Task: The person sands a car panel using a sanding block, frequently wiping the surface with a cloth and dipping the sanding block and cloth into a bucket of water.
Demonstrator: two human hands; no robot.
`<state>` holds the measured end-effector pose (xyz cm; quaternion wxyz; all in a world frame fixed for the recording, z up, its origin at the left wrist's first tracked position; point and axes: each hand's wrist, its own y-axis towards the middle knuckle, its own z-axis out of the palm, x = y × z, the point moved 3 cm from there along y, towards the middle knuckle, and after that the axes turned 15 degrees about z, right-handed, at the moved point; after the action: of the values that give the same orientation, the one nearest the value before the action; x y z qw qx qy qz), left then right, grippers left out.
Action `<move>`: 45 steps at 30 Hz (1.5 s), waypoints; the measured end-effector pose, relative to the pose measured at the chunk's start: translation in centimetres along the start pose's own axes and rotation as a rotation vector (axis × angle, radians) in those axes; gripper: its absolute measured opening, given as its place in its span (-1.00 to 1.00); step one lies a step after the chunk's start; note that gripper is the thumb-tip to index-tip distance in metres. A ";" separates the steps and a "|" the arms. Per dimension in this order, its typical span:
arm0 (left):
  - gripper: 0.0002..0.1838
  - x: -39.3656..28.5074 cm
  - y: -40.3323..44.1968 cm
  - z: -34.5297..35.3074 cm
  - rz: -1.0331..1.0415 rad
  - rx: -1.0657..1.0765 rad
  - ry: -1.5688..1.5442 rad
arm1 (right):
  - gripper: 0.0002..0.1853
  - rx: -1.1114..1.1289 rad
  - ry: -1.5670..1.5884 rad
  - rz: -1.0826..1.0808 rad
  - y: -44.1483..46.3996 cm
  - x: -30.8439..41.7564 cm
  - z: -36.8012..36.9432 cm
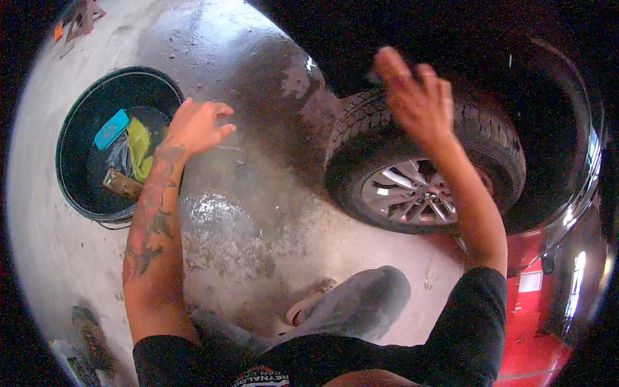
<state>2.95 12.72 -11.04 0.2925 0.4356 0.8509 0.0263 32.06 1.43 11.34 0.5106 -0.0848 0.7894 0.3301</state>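
Observation:
Over the wet floor, just right of the dark bucket (65, 145), my left hand (198, 126) has its fingers apart and holds nothing. Inside the bucket lie a blue sponge-like block (111, 129), a yellow-green cloth (138, 149) and a brownish item (122, 184). My right hand (419, 97) is raised above the tire tread (351, 122), blurred by motion, its fingers partly spread with nothing visible in them. Below my right forearm the silver wheel rim (406, 193) shows within the tire.
A dark, glossy vehicle body (580, 258) curves around the wheel on the right, with a red panel (525, 309) below. Wet concrete floor (258, 213) lies between bucket and tire. My bent knee (380, 290) is low in view. An orange-marked stand (80, 22) is at upper left.

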 end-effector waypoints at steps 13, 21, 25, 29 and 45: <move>-0.57 -0.3 0.6 -0.2 -0.008 0.051 0.030 | -0.32 0.013 -0.023 -0.283 0.5 3.5 3.0; -0.56 -0.4 0.7 -0.6 0.018 0.085 0.093 | -0.35 0.127 0.154 -0.335 -0.6 9.9 7.2; -0.58 0.2 1.1 -0.1 0.039 -0.041 -0.011 | -0.35 0.090 0.213 -0.310 -0.6 9.0 6.0; -0.58 0.4 1.4 -0.2 0.042 -0.010 0.005 | -0.28 0.097 0.055 -0.236 -0.1 5.4 3.1; -0.59 -0.4 1.3 -0.5 0.053 -0.012 0.022 | -0.36 -0.066 -0.041 0.329 0.8 -3.2 0.6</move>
<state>3.80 13.36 -10.03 0.2846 0.4559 0.8421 0.0439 33.62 1.76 14.29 0.4625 0.0356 0.7709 0.4365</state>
